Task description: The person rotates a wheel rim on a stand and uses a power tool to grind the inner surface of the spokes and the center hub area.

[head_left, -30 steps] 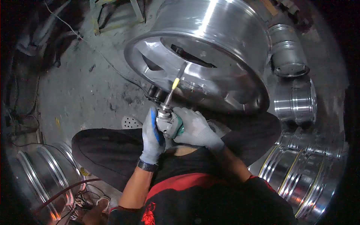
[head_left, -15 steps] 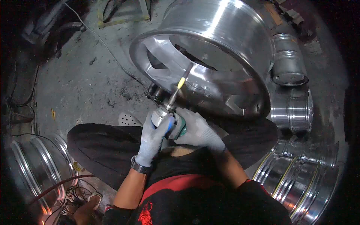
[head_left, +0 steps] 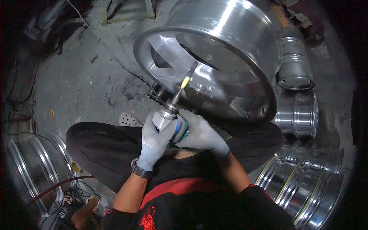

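Both hands wear pale work gloves and hold one power tool (head_left: 165, 118) above my lap. My left hand (head_left: 158, 142) is wrapped round the tool's body from the left. From the right, my right hand (head_left: 199, 132) grips its green and grey part. A long shaft with a yellow band (head_left: 185, 82) points up from the tool. Its dark tip lies over the spokes of a large shiny metal wheel (head_left: 230, 82), which leans with its face toward me; whether tip and metal touch I cannot tell.
More metal wheels stand at the right (head_left: 295, 115), lower right (head_left: 306, 191) and lower left (head_left: 42, 165). A cable (head_left: 111, 51) crosses the floor to the tool. Beside it at the top is a metal frame (head_left: 128, 18). Another person's foot (head_left: 92, 201) shows at the lower left.
The view has shifted slightly. Both hands keep their hold on the tool, and its tip has moved slightly down over the wheel. The other person's foot appears a little further left.
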A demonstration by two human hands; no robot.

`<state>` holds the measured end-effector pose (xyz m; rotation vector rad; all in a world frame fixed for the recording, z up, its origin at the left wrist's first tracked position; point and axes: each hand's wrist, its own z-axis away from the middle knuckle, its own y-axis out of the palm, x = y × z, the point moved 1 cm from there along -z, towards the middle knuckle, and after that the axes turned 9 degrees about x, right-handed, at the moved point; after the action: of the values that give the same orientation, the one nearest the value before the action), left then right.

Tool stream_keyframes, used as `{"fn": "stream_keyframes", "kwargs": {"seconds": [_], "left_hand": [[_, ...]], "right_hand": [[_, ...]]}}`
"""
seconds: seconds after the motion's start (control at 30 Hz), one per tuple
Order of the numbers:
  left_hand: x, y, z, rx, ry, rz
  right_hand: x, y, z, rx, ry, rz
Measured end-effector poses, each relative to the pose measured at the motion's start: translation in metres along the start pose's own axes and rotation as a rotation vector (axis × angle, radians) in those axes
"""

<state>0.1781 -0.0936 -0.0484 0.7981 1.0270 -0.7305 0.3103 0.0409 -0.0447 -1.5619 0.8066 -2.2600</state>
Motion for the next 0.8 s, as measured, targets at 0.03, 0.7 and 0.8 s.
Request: {"fn": "stream_keyframes", "kwargs": {"seconds": [0.03, 0.7, 0.8], "left_hand": [[0.0, 0.001, 0.001, -0.002, 0.001, 0.003], [0.014, 0.018, -0.004, -0.084, 0.2, -0.27], [0.009, 0.019, -0.005, -0.052, 0.207, -0.253]], "right_hand": [[0.004, -0.002, 0.002, -0.004, -0.001, -0.023], [0.005, -0.007, 0.018, -0.025, 0.074, -0.179], [0.001, -0.008, 0.02, -0.052, 0.1, -0.095]]}}
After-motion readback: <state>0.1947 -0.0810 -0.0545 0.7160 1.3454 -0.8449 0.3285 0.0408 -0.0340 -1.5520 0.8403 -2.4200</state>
